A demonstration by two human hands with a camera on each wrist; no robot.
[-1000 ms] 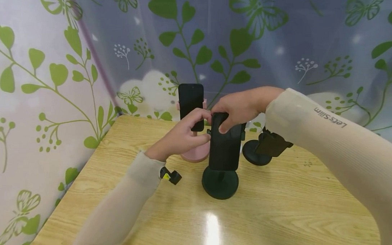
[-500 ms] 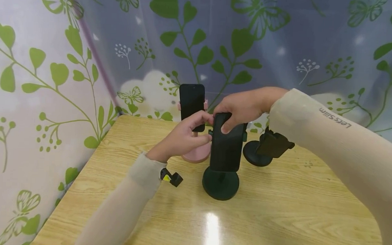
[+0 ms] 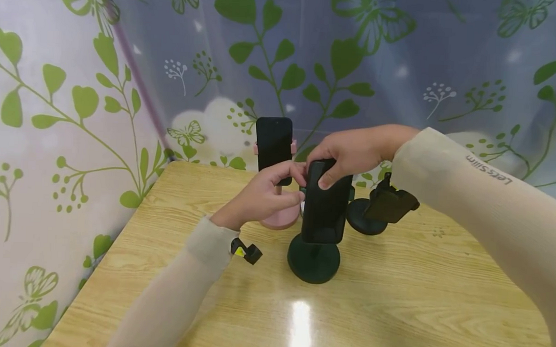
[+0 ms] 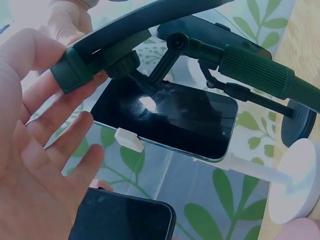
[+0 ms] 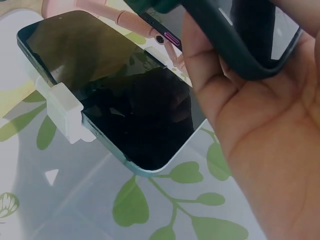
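Note:
A black phone (image 3: 324,211) sits upright in the clamp of a dark green phone stand (image 3: 313,261). My right hand (image 3: 352,153) grips the phone's top end, thumb across the screen and fingers behind. With thumb and forefinger my left hand (image 3: 265,193) pinches the green clamp's side piece (image 4: 72,70); its other fingers spread below. In the left wrist view the stand's jointed arm (image 4: 170,60) runs back from the clamp. The right wrist view shows the held phone's dark edge (image 5: 240,55) against my right palm.
Behind stands a pink phone stand (image 3: 280,219) holding another black phone (image 3: 274,143). A white stand's clamp (image 5: 65,110) holds a phone (image 5: 115,95) close behind the hands. To the right is a black stand (image 3: 366,217) with a dark phone (image 3: 392,205). A patterned curtain hangs behind the table.
The held phone has shifted slightly right over the green base, and both hands have moved right with it. Their holds look the same.

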